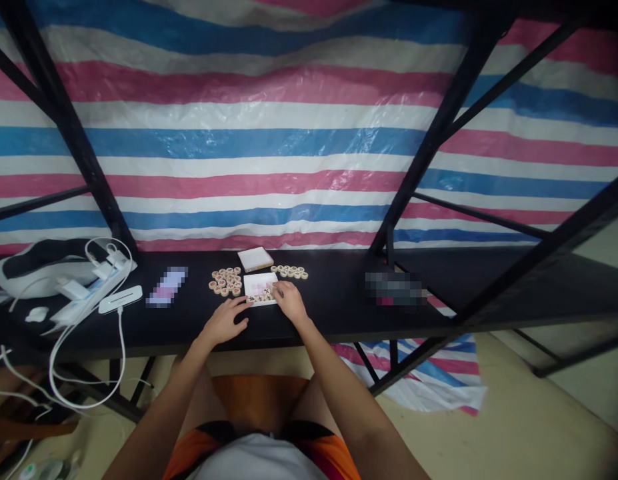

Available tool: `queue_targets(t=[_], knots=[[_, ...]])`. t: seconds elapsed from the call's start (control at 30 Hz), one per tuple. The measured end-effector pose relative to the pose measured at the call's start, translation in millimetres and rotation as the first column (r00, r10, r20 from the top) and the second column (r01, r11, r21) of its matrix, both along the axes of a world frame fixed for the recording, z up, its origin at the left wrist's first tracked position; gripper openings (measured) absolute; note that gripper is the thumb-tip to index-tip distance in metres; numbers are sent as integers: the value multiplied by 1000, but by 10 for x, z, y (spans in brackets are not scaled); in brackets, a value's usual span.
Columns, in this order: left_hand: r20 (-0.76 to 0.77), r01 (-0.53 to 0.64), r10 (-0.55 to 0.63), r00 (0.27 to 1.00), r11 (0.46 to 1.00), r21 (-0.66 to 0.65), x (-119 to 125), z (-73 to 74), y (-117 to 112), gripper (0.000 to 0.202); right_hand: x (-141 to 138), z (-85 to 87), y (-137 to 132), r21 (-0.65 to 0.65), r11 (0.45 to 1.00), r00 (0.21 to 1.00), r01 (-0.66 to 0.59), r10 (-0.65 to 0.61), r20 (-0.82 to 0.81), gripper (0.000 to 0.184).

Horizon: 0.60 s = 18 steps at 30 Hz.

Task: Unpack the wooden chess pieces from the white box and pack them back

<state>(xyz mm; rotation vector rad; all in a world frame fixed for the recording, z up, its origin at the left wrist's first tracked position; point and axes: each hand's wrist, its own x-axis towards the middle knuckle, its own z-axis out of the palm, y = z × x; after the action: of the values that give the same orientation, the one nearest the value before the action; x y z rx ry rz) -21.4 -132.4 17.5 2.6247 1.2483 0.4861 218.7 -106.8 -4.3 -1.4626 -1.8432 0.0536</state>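
A shallow white box (253, 282) with a pinkish print inside lies on the black table in front of me. Along its near edge runs a row of round xiangqi pieces (261, 299). My left hand (225, 323) rests by the box's near left corner, fingers stretched out and thumb apart, fingertips touching the corner. At the right side of the box, my right hand (291, 301) has its fingers bent over the rim, closed around a xiangqi piece (267, 291) just above the row. The fingertips partly hide it. Red-marked pieces (226, 282) lie loosely grouped to the left; green-marked pieces (289, 271) form rows to the right.
The white box lid (255, 259) sits behind the box. Further left are a blurred phone (167, 287), a white device (120, 300), a power strip (91, 287) and looping cables. A blurred dark object (395, 289) lies right. Black posts (423, 157) frame the table (333, 307).
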Motion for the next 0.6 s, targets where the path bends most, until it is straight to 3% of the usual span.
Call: queue_targets(t=[0.17,0.4,0.6], knots=[[5,-8,8,1000,1000,-11,13,33,-20,45,-51,32,-25,-25,1000,992,-17,20,125,31],[23,-4,4,1000,1000,0,10,19,-10,45,-65,67,-63,3,998,984,57,-57,169,33],[21,-21,21,1000,1000,-5,15,30,-15,44,-74,62,-86,116,987,980,-114,93,174,29]])
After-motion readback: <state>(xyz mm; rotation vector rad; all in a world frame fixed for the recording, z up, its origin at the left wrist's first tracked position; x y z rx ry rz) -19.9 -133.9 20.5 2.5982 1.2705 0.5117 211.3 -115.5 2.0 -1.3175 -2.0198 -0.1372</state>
